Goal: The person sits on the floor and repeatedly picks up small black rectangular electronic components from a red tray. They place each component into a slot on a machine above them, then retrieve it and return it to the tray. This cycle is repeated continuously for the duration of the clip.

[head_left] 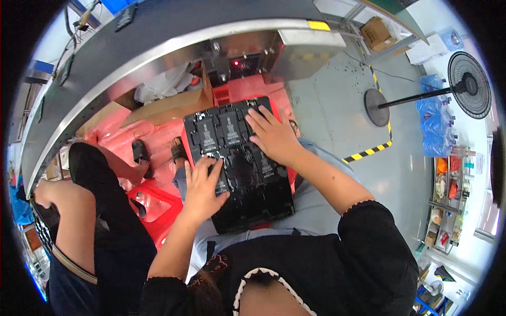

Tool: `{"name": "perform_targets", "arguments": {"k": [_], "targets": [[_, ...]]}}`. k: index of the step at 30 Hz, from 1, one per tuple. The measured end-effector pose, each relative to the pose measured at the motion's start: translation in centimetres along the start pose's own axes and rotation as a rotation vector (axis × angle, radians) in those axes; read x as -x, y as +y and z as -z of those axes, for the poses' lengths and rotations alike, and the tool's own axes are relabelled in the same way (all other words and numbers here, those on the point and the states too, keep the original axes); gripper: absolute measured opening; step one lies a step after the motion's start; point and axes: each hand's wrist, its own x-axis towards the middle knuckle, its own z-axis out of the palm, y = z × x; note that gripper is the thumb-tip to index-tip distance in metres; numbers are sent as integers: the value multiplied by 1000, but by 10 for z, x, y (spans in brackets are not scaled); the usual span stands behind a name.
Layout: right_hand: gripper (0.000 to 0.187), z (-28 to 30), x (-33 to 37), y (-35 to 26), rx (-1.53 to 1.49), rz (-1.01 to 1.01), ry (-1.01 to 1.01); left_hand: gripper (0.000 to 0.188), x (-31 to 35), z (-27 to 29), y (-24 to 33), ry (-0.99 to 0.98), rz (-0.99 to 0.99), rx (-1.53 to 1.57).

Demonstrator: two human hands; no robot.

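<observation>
A black molded tray with recessed compartments lies across my lap. Several flat black parts with pale print sit in its far half, among them one part near the middle. My left hand rests at the tray's left side, fingers apart and slightly bent, thumb stretched to the right. Its fingertips lie by a small shiny edge in a compartment; I see nothing gripped. My right hand lies over the upper right of the tray, fingers outstretched and spread, touching the parts there. The palm covers some of the compartments.
A dark workbench with a metal edge curves across the far side. Beneath it stands a cardboard box with clear plastic, on red sheeting. Close on the left sits another person. A standing fan is at right.
</observation>
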Motion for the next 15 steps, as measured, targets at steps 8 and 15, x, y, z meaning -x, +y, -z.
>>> {"name": "perform_targets", "arguments": {"k": [8,15], "targets": [[48,121,-45,8,-288,251,241,80,9,-5,-4,-1,-9,-8],[80,211,-250,164,291,144,610,39,-67,114,28,329,-426,115]]}}
